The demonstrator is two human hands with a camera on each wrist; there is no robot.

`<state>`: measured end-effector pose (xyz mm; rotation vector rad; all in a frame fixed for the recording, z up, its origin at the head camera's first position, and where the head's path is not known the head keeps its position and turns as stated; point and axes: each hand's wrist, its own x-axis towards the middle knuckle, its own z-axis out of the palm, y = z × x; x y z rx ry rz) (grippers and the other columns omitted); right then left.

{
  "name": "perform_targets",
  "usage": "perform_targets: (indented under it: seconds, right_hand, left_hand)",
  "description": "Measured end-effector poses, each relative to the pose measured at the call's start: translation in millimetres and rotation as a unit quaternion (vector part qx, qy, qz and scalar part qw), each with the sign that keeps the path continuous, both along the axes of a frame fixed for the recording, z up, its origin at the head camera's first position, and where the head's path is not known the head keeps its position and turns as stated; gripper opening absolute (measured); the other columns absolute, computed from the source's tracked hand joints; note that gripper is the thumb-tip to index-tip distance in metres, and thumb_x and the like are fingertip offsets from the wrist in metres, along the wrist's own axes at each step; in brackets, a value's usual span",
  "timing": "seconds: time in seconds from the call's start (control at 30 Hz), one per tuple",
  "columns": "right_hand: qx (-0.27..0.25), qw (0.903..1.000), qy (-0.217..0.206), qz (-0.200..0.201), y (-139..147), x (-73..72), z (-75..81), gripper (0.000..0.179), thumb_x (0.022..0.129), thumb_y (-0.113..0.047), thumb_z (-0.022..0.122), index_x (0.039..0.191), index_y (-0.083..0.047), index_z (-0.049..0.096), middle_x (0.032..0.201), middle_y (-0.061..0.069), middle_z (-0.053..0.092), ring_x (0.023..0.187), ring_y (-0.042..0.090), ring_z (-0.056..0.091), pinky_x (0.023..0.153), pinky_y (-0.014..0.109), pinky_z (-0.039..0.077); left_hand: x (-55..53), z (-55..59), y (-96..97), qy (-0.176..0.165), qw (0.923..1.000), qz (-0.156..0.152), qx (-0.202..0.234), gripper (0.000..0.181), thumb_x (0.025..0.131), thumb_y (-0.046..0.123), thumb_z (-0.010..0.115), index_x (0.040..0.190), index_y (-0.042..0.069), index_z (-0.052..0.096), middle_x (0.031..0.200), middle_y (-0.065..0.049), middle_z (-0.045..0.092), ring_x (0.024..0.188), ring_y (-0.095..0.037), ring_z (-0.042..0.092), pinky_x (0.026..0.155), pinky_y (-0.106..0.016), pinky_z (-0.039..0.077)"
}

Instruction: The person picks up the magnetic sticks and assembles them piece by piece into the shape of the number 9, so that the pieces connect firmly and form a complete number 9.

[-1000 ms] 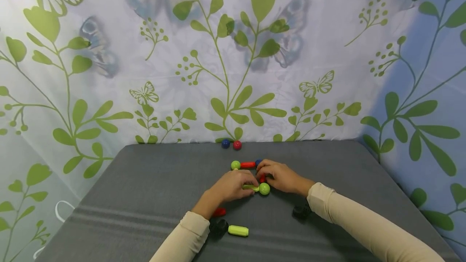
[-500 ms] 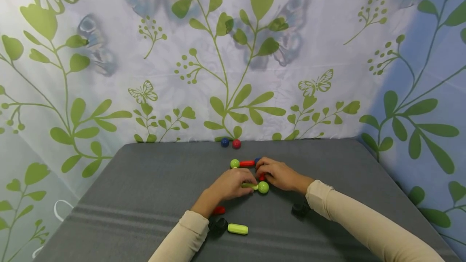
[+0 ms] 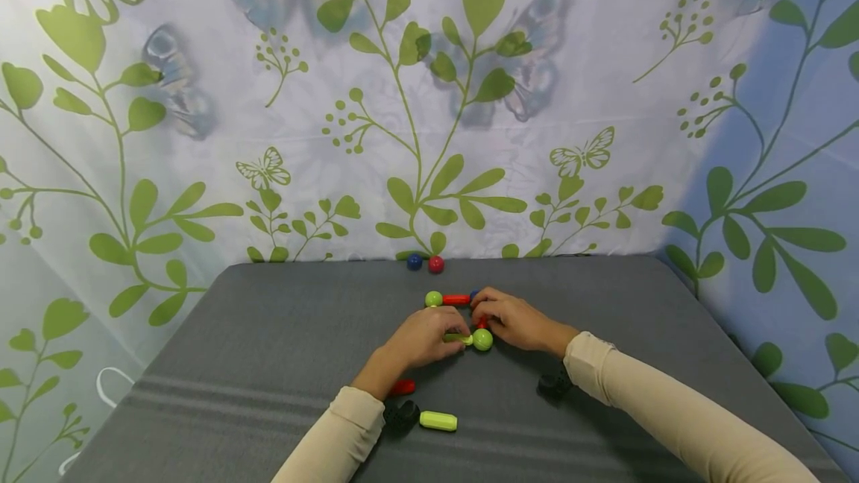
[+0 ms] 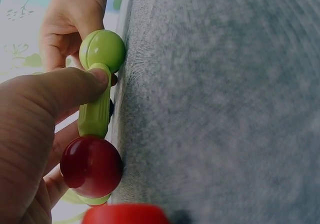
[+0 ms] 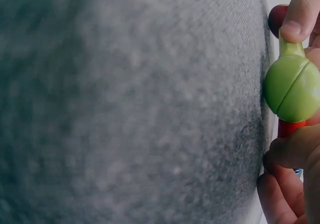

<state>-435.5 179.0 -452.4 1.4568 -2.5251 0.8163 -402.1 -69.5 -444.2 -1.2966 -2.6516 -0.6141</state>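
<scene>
Before the left-wrist camera: one yellow-green rod (image 4: pixel 93 116), which the left hand (image 4: pixel 30 119) pinched; a green ball (image 4: pixel 104 49) capped its far end, a dark red ball (image 4: pixel 92 166) its near one. Before the right-wrist camera: one red rod (image 5: pixel 291 128), which met that green ball and which the right hand (image 5: pixel 295 169) pinched. Good work seemed to want both rods level, aimed at the ball's centre, fingertips clear of the joints. From the head: second green ball (image 3: pixel 433 299), far red rod (image 3: pixel 456 300) and half-hidden blue ball (image 3: pixel 473 294) lay in line beyond the left hand, on a grey table (image 3: pixel 268 349); loose yellow-green rod (image 3: pixel 438 421) and loose red rod (image 3: pixel 403 387) lay nearer; loose blue ball (image 3: pixel 414 261) and loose crimson ball (image 3: pixel 436 264) sat rearmost, before a leaf-and-butterfly curtain (image 3: pixel 302 192).
</scene>
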Motion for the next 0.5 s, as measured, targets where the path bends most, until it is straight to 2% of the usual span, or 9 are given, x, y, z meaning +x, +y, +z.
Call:
perform_targets:
  seconds: [0.33, 0.5]
  right_hand:
    - [0.001, 1.0000, -0.004, -0.004, -3.5, 5.4, 3.4, 0.028, 0.093, 0.011, 0.062, 0.105, -0.013, 0.071, 0.126, 0.010, 0.060, 0.114, 0.019, 0.059, 0.089, 0.040, 0.052]
    - [0.004, 0.9998, 0.005, -0.018, -0.9, 4.2, 9.5, 0.032, 0.090, 0.013, 0.062, 0.105, -0.014, 0.069, 0.125, 0.008, 0.059, 0.107, 0.018, 0.060, 0.081, 0.035, 0.052]
  left_hand:
    - [1.9, 0.1, -0.6, -0.007, 0.9999, 0.011, -0.005, 0.013, 0.091, 0.022, 0.079, 0.103, 0.020, 0.076, 0.104, 0.011, 0.067, 0.088, 0.000, 0.061, 0.078, -0.018, 0.049]
    - [3.3, 2.7, -3.6, 0.007, 1.0000, 0.003, 0.005, 0.012, 0.091, 0.021, 0.079, 0.103, 0.018, 0.076, 0.104, 0.009, 0.067, 0.087, -0.003, 0.062, 0.078, -0.019, 0.050]
